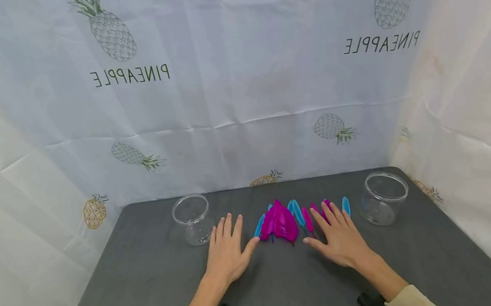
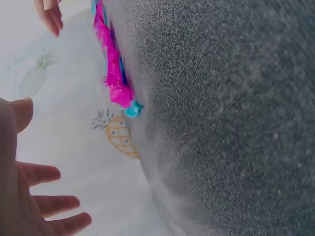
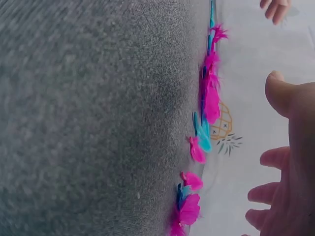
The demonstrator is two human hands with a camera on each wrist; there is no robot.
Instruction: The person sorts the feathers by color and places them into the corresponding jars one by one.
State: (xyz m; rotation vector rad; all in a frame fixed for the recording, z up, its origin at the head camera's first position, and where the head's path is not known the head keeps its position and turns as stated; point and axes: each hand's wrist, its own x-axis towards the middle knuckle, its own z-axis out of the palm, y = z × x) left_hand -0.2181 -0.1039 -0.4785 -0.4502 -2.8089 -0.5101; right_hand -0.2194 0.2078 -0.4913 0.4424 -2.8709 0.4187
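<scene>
A row of magenta feathers and blue feathers lies across the far middle of the dark table. To the left of the row is my left hand, palm down with fingers spread, holding nothing. My right hand spreads its fingers in front of the right part of the row and hides some of those feathers. Seen from the left wrist, the left hand appears raised above the tabletop, apart from the feathers. The right wrist view likewise shows the right hand clear of the feathers.
One clear round jar stands open-topped beyond the left hand. Another clear jar stands to the right of the feathers. A white curtain printed with pineapples hangs behind and beside the grey tabletop.
</scene>
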